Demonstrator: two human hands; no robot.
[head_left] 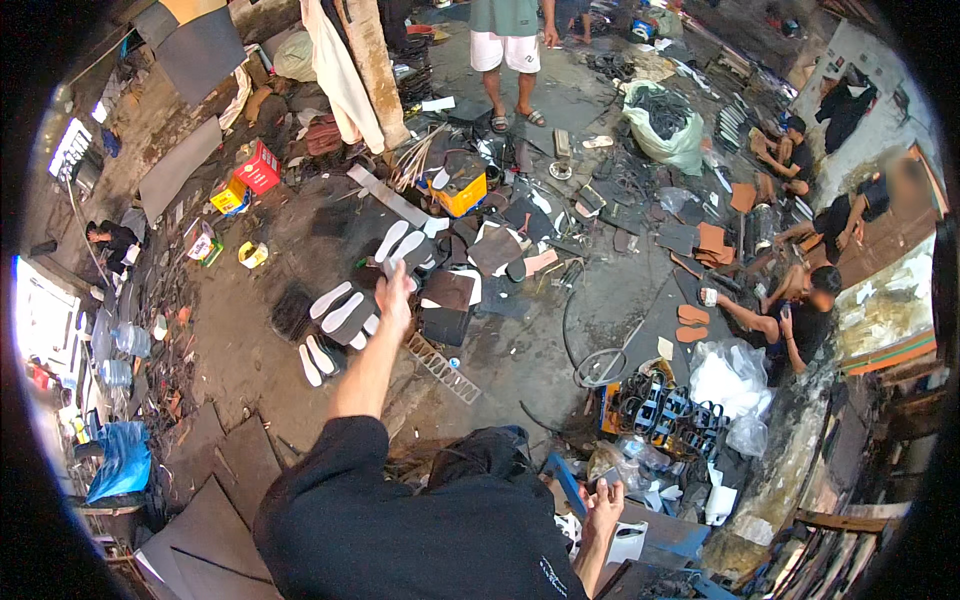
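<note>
The left hand reaches out, fingers spread and holding nothing, above white shoe soles lying on the floor. The right hand hangs loosely open, also holding nothing, near an orange crate packed with black sandal straps. A green sack holds dark scraps.

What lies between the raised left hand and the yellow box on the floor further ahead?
In the head view, between the left hand and the yellow box lie white sole cut-outs on dark sheet pieces.
</note>
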